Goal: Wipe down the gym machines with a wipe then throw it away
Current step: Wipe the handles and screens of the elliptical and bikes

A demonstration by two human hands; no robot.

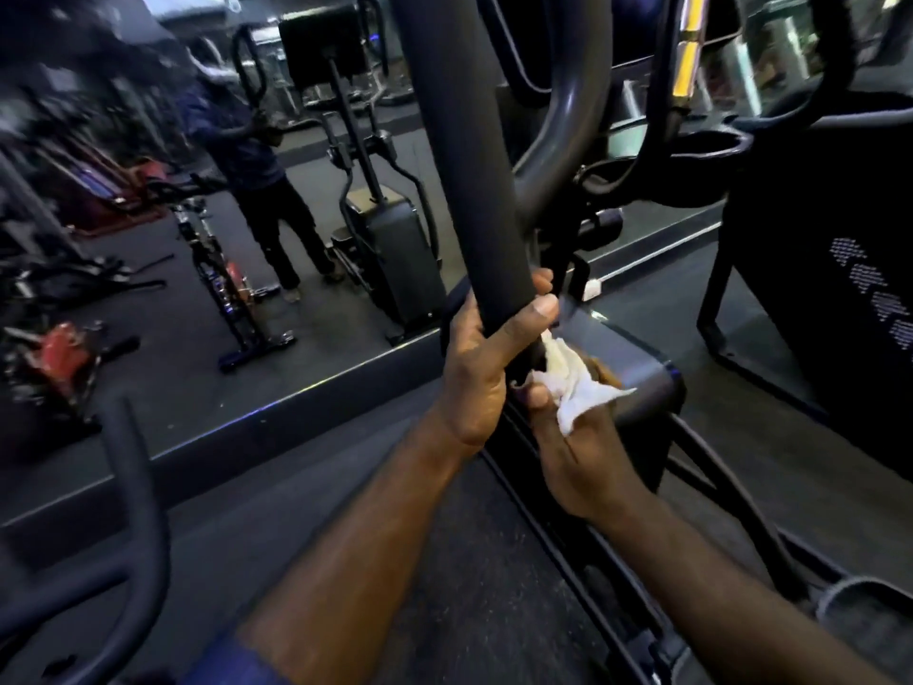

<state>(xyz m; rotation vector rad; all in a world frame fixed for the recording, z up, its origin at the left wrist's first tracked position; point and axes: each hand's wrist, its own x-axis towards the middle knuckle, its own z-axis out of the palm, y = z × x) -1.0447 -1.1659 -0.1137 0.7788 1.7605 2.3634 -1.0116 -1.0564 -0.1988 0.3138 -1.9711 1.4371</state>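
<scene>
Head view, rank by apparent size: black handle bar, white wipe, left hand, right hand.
1. black handle bar
2. left hand and right hand: they look alike, so unranked
3. white wipe

The upright handlebar (459, 165) carries a matt black coating, smooth and even, rubber or foam by its look. The curved tube (558, 140) beside it is grey painted metal with a soft sheen. The wipe (578, 383) is white, thin and crumpled, either paper or soft cloth; it cannot be told which. The machine housing (637, 358) under it is dark grey moulded plastic, smooth, catching light along its rounded edge. The floor (296, 487) is dark, matt and finely speckled, rubber-like. The wall mirror (197, 239) is glossy glass. The neighbouring machine's side panel (815, 239) is matt black, printed with pale dots.
</scene>
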